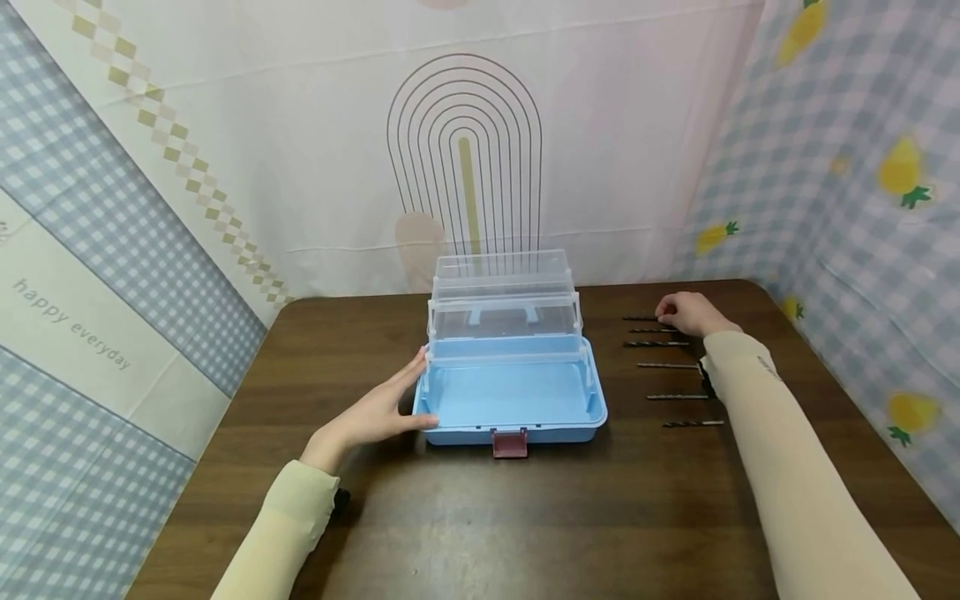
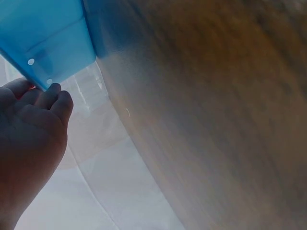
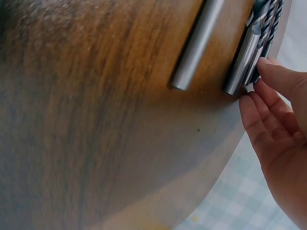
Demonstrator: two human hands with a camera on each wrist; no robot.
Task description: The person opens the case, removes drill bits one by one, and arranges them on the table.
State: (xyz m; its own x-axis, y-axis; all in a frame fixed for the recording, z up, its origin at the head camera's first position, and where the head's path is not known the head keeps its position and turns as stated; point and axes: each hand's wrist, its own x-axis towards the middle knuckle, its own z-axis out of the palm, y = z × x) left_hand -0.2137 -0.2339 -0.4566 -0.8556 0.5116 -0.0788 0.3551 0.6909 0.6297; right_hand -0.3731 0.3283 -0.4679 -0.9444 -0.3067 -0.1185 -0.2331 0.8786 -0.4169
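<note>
A blue plastic toolbox point(image 1: 510, 396) with clear folding trays point(image 1: 504, 321) raised at its back stands in the middle of the table. My left hand point(image 1: 378, 408) rests against its left side, fingers extended along the wall and thumb at the front rim. From below, the left wrist view shows the fingertips point(image 2: 55, 93) touching the box's edge. Over at the right, several drill bits point(image 1: 656, 344) lie in a column. With thumb and fingers, my right hand point(image 1: 693, 314) pinches the shank end of the farthest drill bit point(image 1: 637, 317), which still lies on the table.
A maroon latch point(image 1: 510, 444) hangs at the toolbox's front. Behind the dark wooden table point(image 1: 480, 525) hangs a white patterned cloth point(image 1: 322, 150), with checked cloth point(image 1: 862, 275) along the right. The nearest drill bit point(image 1: 693, 424) lies right of the toolbox.
</note>
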